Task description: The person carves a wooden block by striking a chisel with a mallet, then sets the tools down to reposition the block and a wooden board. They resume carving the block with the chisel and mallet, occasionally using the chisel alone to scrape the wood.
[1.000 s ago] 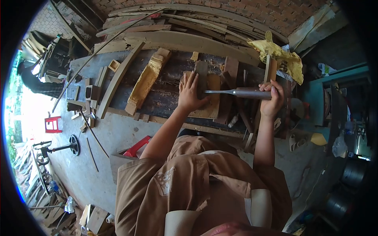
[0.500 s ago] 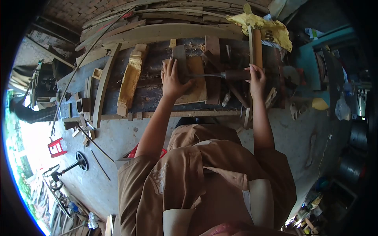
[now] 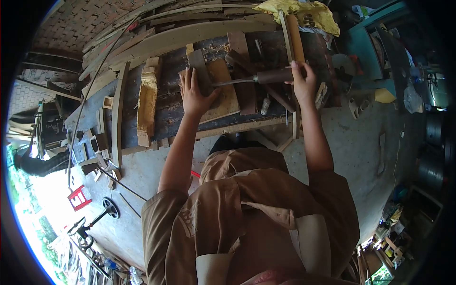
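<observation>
We count one chisel (image 3: 253,79) and one grey block (image 3: 197,60), right hand (image 3: 304,84) curled round the handle (image 3: 274,76), left hand (image 3: 195,99) spread on the block.

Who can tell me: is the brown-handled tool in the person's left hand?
No, the right hand grips its brown handle; the left hand lies spread on wood.
</observation>
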